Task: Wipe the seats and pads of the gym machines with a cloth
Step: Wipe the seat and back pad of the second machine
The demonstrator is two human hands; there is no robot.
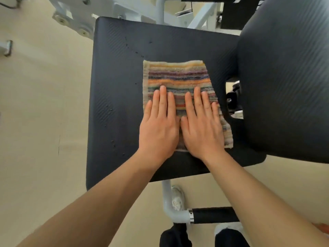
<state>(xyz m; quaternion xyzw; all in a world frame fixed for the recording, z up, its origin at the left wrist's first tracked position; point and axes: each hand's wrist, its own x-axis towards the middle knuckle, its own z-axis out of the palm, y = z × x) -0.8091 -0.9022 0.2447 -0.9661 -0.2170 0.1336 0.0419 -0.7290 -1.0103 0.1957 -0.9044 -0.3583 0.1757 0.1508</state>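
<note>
1. Head view: striped cloth (179, 81) lies flat on the black seat (115, 90), toward the side by the back pad (284, 77).
2. Left hand (158, 129) and right hand (201, 129) press it, fingers straight (side by side, nothing gripped).

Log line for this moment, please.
phase: seat wipe | left hand: flat on striped multicoloured cloth | right hand: flat on same cloth | cloth: spread on black textured padded seat

Black ribbed seat (117, 82), level, above beige floor (44, 104). Striped cloth (178, 75) spread flat on seat, right of seat's middle, short of every seat edge. Tiny dark specks (126, 44) dotted over seat's left half and far part.
</note>
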